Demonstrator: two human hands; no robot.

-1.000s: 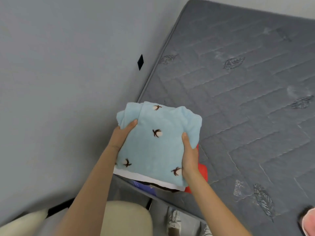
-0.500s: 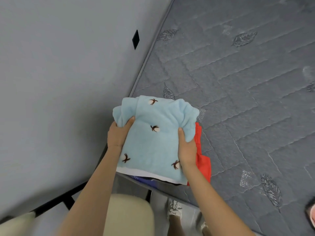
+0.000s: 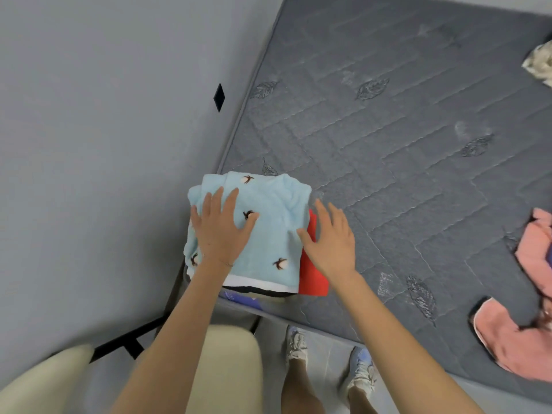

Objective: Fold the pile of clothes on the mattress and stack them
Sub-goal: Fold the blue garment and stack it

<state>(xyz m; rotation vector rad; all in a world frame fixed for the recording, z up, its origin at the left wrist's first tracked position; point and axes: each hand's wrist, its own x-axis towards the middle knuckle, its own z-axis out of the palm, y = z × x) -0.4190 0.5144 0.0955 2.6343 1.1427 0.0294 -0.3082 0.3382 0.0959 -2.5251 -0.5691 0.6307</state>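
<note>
A folded light-blue garment [image 3: 271,234] with small brown-and-white motifs lies on top of a stack at the near left corner of the grey mattress [image 3: 403,150]. Under it show a white edge, dark layers and a red folded piece [image 3: 310,276]. My left hand [image 3: 221,228] presses flat on the blue garment with fingers spread. My right hand [image 3: 328,237] is spread open over the stack's right edge, above the red piece; I cannot tell if it touches. Unfolded pink clothes [image 3: 519,333] lie at the mattress's right side.
A grey wall [image 3: 104,174] runs along the mattress's left side, right beside the stack. A cream garment [image 3: 540,64] lies at the far right. A beige chair [image 3: 230,369] stands below the stack, by the bed's black frame. My feet stand on the floor.
Both hands have let go of the blue garment's sides. It now rests on the stack, my left palm flat on top and my right hand opened beside it.
</note>
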